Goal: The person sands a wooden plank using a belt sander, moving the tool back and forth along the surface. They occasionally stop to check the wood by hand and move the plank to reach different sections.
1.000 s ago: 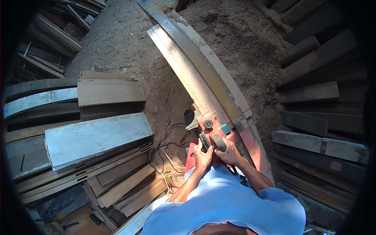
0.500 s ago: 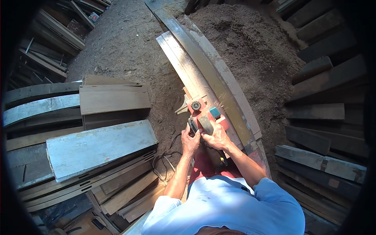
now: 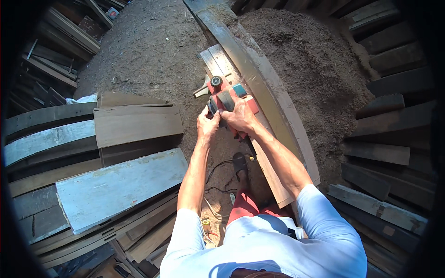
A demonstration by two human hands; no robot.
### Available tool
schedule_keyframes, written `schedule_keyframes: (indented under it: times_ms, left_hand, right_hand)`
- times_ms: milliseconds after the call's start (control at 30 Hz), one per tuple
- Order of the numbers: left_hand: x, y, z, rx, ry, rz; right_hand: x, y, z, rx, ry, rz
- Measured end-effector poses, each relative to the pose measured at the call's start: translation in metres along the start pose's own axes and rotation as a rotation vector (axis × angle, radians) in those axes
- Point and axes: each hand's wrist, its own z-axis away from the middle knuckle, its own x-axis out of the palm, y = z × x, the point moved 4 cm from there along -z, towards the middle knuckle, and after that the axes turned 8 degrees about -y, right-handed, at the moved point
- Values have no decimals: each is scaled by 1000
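A red electric hand planer (image 3: 224,92) with a black round front knob and a teal patch sits flat on a long pale wooden plank (image 3: 273,178). My right hand (image 3: 241,116) is wrapped round its rear handle. Against the planer's left side, my left hand (image 3: 207,124) is closed on a dark part, its fingertips partly hidden. The plank lies lengthwise along the left side of a long heavy beam (image 3: 271,118). Beside the plank's left edge, near the planer, is a small pale wooden piece (image 3: 202,88).
A dark cable (image 3: 218,166) trails on the ground by my foot (image 3: 240,163). Stacked boards, including a whitish one (image 3: 123,190), stand at left. More boards (image 3: 378,153) line the right. A shavings heap (image 3: 306,60) lies beyond the beam.
Both hands have pushed the planer forward along the plank, away from my body, and my arms are stretched further out. More of the plank's near end now shows.
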Motion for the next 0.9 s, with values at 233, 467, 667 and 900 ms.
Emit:
schedule_keyframes:
  times_ms: [233, 467, 667, 900]
  left_hand:
    - [-23, -9, -27, -87, -16, -44]
    - [42, -10, 77, -27, -19, -53]
    - [104, -27, 219, -26, -25, -202]
    - [189, -71, 422, -80, -36, -287]
  right_hand:
    - [5, -5, -32, 120, -84, -50]
    - [-1, 40, 76, 51, 9, 10]
    - [9, 92, 227, 102, -3, -18]
    - [22, 147, 433, 113, -8, 4]
